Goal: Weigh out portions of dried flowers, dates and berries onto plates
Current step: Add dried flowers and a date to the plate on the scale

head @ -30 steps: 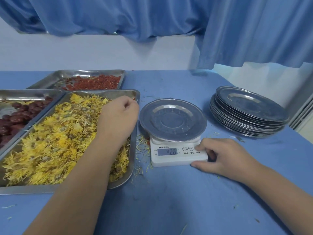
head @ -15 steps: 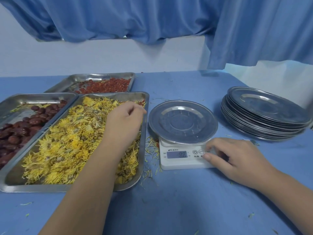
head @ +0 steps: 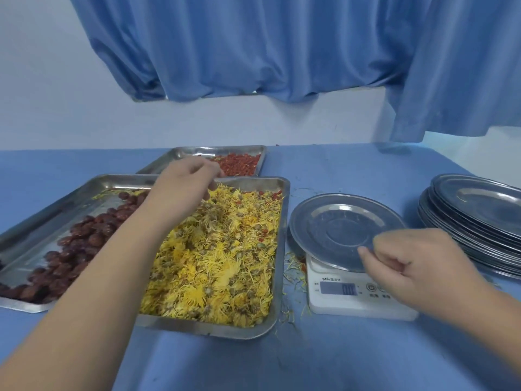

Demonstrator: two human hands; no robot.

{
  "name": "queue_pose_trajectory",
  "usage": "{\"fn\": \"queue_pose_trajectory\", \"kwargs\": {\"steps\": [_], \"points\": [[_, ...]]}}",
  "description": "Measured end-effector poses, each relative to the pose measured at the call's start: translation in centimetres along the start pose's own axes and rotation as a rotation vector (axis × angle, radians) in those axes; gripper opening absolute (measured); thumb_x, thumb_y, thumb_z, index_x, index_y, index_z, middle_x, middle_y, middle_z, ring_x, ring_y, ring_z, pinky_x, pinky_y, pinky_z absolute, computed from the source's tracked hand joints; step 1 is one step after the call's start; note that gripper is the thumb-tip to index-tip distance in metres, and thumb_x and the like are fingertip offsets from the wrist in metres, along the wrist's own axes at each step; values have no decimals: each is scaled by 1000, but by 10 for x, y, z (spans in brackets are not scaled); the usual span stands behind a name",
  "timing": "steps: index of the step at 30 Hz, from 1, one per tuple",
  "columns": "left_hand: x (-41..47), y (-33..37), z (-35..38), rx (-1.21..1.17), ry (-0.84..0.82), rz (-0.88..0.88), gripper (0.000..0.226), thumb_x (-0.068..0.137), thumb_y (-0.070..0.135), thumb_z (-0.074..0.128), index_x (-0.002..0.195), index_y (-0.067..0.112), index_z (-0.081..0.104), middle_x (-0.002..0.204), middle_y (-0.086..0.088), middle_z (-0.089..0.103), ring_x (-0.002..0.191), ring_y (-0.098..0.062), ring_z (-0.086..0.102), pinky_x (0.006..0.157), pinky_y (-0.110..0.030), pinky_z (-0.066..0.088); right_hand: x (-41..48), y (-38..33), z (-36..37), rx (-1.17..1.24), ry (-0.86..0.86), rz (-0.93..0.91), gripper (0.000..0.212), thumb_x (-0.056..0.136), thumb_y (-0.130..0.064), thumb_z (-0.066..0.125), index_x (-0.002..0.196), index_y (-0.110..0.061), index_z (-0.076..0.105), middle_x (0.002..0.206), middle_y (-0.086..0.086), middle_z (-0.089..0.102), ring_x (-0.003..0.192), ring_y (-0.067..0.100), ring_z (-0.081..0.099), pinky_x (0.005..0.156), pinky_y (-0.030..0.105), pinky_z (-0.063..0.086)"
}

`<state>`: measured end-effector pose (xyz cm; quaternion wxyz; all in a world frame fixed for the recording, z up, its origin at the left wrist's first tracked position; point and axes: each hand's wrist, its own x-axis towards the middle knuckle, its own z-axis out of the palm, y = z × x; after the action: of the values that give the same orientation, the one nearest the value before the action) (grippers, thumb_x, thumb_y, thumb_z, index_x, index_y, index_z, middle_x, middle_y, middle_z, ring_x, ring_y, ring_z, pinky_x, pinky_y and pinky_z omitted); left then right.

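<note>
Head cam: L hand curled over flower tray, can't tell if holding anything; R hand pinches plate rim on scale.

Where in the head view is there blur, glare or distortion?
Head view: the left hand and right hand look slightly motion-blurred; the plate on the scale and the plate stack show soft glare; the display reads clearly.

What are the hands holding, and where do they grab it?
The right hand seems to pinch the plate on the scale by its near rim. The left hand hovers curled over the flowers; whether it holds anything cannot be told.
</note>
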<state>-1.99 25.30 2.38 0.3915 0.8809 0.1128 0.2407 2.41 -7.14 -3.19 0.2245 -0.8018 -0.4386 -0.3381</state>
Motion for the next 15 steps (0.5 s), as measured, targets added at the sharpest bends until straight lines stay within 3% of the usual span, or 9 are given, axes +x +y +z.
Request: {"fn": "queue_pose_trajectory", "kwargs": {"steps": [3, 6, 10, 15], "points": [[11, -1, -6, 232, -152, 18, 18, 95, 43, 52, 92, 34, 67, 87, 10, 69, 75, -7, 65, 61, -23, 47, 17, 0, 4, -38, 55, 22, 42, 84, -29, 51, 58, -26, 18, 50, -13, 12, 45, 13, 20, 42, 31, 29], [21, -4, -24, 475, -319, 1, 9, 96, 33, 57, 100, 36, 65, 100, 17, 63, 88, 1, 59, 72, -23, 41, 9, 2, 12, -20, 55, 6, 41, 86, -30, 49, 56, -25, 21, 50, -11, 16, 44, 13, 21, 39, 29, 28], [27, -6, -32, 654, -495, -19, 23, 93, 25, 63, 115, 31, 63, 107, 13, 63, 98, -4, 58, 86, -28, 41, -5, 8, 22, -60, -1, -79, 42, 87, -27, 50, 50, -17, 30, 46, -3, 31, 41, 20, 28, 36, 28, 33], [32, -14, -13, 634, -386, 68, 24, 93, 23, 64, 117, 27, 65, 119, 7, 62, 107, -12, 58, 96, -35, 47, -6, 10, 20, -48, 21, -54, 42, 87, -28, 50, 51, -18, 30, 46, -4, 30, 47, 15, 21, 36, 29, 34]]}}
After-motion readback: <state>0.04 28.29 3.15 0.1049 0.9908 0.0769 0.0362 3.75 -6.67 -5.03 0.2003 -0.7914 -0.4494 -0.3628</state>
